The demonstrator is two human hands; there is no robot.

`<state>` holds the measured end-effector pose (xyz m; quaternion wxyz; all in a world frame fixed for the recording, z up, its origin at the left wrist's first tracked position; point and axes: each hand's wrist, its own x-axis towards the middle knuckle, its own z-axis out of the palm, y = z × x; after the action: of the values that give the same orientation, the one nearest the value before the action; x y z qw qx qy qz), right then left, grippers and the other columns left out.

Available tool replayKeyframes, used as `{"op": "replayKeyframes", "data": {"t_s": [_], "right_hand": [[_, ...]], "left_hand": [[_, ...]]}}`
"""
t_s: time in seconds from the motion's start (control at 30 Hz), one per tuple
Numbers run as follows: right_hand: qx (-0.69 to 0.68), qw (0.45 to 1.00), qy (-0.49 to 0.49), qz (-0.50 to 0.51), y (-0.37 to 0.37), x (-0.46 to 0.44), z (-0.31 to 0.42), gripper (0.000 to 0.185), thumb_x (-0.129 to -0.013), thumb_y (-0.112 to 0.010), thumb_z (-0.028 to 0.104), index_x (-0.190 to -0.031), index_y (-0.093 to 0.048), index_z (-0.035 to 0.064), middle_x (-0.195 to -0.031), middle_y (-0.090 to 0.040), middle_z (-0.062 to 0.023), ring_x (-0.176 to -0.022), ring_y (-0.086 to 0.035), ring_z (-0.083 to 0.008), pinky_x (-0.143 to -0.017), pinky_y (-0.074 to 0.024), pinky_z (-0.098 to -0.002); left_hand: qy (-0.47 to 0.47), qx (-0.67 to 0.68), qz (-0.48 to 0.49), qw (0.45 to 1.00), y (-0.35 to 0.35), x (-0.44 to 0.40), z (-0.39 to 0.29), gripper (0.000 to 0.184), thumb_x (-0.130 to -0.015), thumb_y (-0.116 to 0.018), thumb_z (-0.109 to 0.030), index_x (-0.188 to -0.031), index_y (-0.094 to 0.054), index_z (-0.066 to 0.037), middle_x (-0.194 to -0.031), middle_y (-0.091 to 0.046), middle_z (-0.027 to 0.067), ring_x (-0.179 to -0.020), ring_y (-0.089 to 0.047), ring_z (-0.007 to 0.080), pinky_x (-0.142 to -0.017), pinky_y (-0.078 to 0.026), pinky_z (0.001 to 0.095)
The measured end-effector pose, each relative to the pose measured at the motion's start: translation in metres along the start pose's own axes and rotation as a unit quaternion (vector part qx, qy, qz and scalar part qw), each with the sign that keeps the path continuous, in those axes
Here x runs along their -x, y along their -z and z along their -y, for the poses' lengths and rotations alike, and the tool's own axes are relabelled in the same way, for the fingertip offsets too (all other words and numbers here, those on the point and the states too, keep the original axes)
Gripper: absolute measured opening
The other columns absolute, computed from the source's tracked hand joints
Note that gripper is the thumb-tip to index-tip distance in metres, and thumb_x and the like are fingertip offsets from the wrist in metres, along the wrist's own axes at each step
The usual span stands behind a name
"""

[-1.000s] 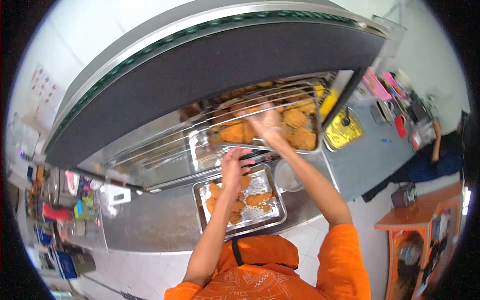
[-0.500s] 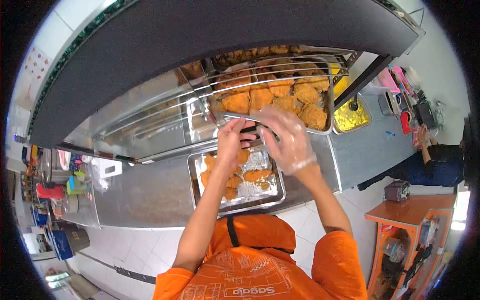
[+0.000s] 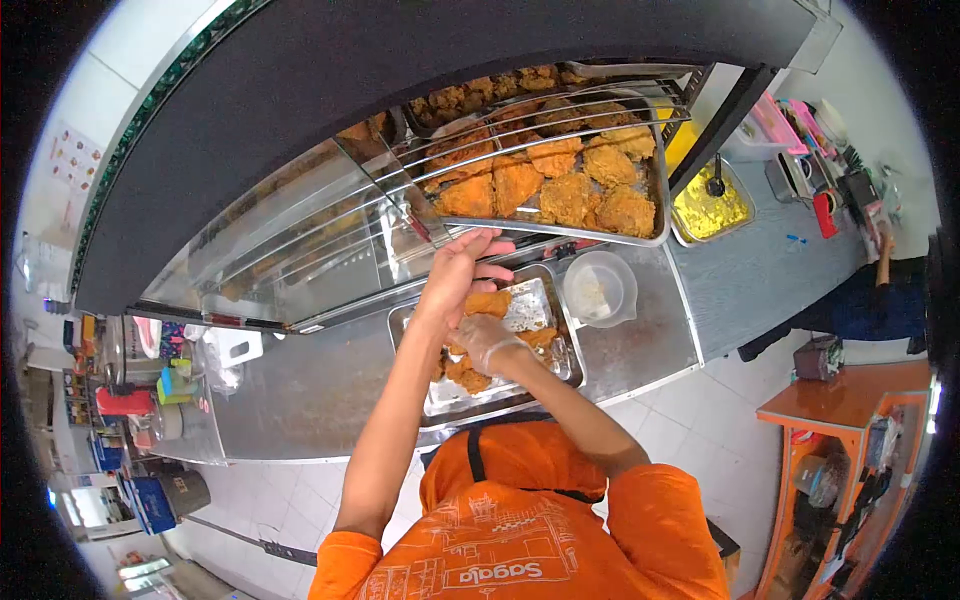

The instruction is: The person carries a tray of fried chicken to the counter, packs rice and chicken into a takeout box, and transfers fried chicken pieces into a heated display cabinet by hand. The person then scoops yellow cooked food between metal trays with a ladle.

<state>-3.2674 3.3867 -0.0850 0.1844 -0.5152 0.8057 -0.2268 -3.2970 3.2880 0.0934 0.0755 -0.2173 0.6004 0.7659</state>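
My left hand (image 3: 462, 272), bare, is at the front left corner of the upper metal tray (image 3: 610, 238), its fingers closed about the rim. Large pieces of breaded fried chicken (image 3: 567, 198) fill that tray, which juts from the display cabinet. Below it, on the counter, lies a second metal tray (image 3: 500, 408) with smaller fried pieces (image 3: 488, 303). My right hand (image 3: 485, 340), in a clear plastic glove, is down among these pieces. Its fingertips are partly hidden by my left wrist and the food, so their grip cannot be made out.
A translucent plastic tub (image 3: 600, 288) stands right of the lower tray. The cabinet's wire rack (image 3: 400, 165) and glass door (image 3: 290, 235) are above the counter (image 3: 300, 385). Farther right are a tray of yellow food (image 3: 710, 205), an orange shelf unit (image 3: 835, 390) and another person's arm (image 3: 884, 262).
My right hand has moved from beside the upper tray down into the lower tray. The plastic tub has come into view. My left hand stays by the upper tray's rim.
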Motion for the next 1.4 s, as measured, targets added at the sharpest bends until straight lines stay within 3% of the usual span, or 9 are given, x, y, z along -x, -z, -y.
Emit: {"op": "replayKeyframes", "data": {"t_s": [0.17, 0.5, 0.57, 0.67, 0.8, 0.9, 1.0, 1.2, 1.4], "right_hand": [[0.042, 0.974, -0.059, 0.213, 0.059, -0.018, 0.027, 0.028, -0.088, -0.064, 0.012, -0.115, -0.068, 0.0079, -0.104, -0.072, -0.0202, -0.104, -0.069, -0.0377, -0.084, -0.0548, -0.0486], [-0.126, 0.979, -0.082, -0.138, -0.004, 0.0, -0.023, 0.037, -0.099, -0.056, 0.031, -0.124, -0.064, 0.0045, -0.113, -0.069, -0.0238, -0.105, -0.067, -0.0368, -0.091, -0.0534, -0.045], [-0.305, 0.909, -0.236, -0.161, 0.03, 0.02, -0.002, 0.044, -0.103, -0.053, 0.036, -0.134, -0.058, 0.0047, -0.12, -0.068, -0.0212, -0.108, -0.066, -0.0357, -0.092, -0.0534, -0.0444], [-0.656, 0.646, -0.29, -0.262, 0.026, 0.043, 0.002, 0.051, -0.105, -0.051, 0.04, -0.145, -0.048, 0.0079, -0.135, -0.061, -0.0141, -0.116, -0.062, -0.0346, -0.093, -0.0537, -0.0445], [-0.925, 0.321, -0.138, -0.149, 0.079, 0.097, 0.019, 0.051, -0.105, -0.051, 0.032, -0.149, -0.042, 0.0073, -0.144, -0.053, -0.0146, -0.125, -0.058, -0.0352, -0.097, -0.0539, -0.0484], [-0.953, 0.28, -0.061, -0.098, 0.095, 0.136, 0.009, 0.055, -0.103, -0.053, 0.025, -0.152, -0.037, 0.006, -0.144, -0.052, -0.0162, -0.129, -0.055, -0.0354, -0.1, -0.0528, -0.052], [-0.832, 0.468, -0.129, -0.271, 0.175, 0.151, 0.056, 0.058, -0.098, -0.06, 0.022, -0.148, -0.039, 0.0026, -0.142, -0.053, -0.0182, -0.127, -0.056, -0.0372, -0.102, -0.0528, -0.0543], [-0.691, 0.583, -0.152, -0.4, 0.25, 0.121, 0.04, 0.051, -0.098, -0.061, 0.016, -0.144, -0.044, 0.0011, -0.136, -0.057, -0.0176, -0.111, -0.067, -0.0308, -0.086, -0.063, -0.0393], [-0.676, 0.566, -0.133, -0.453, 0.275, 0.076, -0.035, 0.052, -0.096, -0.065, 0.012, -0.139, -0.041, -0.0021, -0.122, -0.061, -0.0221, -0.104, -0.07, -0.0366, -0.087, -0.0628, -0.038]], "left_hand": [[0.008, 0.012, 0.015, 1.0, -0.008, -0.005, 0.003, 0.033, -0.106, -0.052, -0.031, -0.126, -0.058, -0.005, -0.118, -0.071, 0.0098, -0.082, -0.072, 0.0165, -0.062, -0.052, 0.0249], [-0.024, 0.114, -0.08, 0.99, -0.03, -0.022, 0.011, 0.03, -0.103, -0.059, -0.036, -0.104, -0.058, -0.006, -0.106, -0.074, 0.013, -0.08, -0.071, 0.0153, -0.064, -0.05, 0.0251], [-0.02, 0.113, -0.079, 0.99, -0.033, -0.018, 0.008, 0.029, -0.103, -0.06, -0.037, -0.101, -0.058, -0.008, -0.108, -0.074, 0.0123, -0.081, -0.07, 0.0158, -0.068, -0.048, 0.0271], [-0.013, 0.11, -0.07, 0.991, -0.03, -0.02, 0.01, 0.03, -0.102, -0.06, -0.038, -0.102, -0.058, -0.008, -0.107, -0.074, 0.0118, -0.081, -0.071, 0.0156, -0.068, -0.048, 0.027], [0.011, 0.073, -0.048, 0.996, -0.021, -0.017, 0.001, 0.028, -0.102, -0.06, -0.038, -0.103, -0.06, -0.01, -0.108, -0.076, 0.0109, -0.081, -0.071, 0.0129, -0.064, -0.047, 0.0246], [0.013, 0.045, -0.037, 0.998, -0.012, -0.023, 0.003, 0.036, -0.101, -0.061, -0.042, -0.103, -0.062, -0.007, -0.107, -0.076, 0.0101, -0.078, -0.07, 0.013, -0.063, -0.047, 0.0256], [0.01, 0.058, -0.037, 0.998, -0.013, -0.024, 0.006, 0.035, -0.102, -0.06, -0.041, -0.105, -0.063, -0.006, -0.107, -0.076, 0.0102, -0.079, -0.07, 0.0127, -0.065, -0.046, 0.026], [-0.004, 0.069, -0.055, 0.996, -0.021, -0.02, 0.007, 0.036, -0.103, -0.058, -0.041, -0.106, -0.064, -0.005, -0.106, -0.076, 0.0106, -0.076, -0.071, 0.0131, -0.061, -0.046, 0.0247], [-0.002, 0.086, -0.054, 0.995, -0.023, -0.021, 0.009, 0.033, -0.102, -0.06, -0.042, -0.103, -0.059, -0.01, -0.108, -0.075, 0.0097, -0.077, -0.07, 0.0127, -0.06, -0.044, 0.0247]]}}
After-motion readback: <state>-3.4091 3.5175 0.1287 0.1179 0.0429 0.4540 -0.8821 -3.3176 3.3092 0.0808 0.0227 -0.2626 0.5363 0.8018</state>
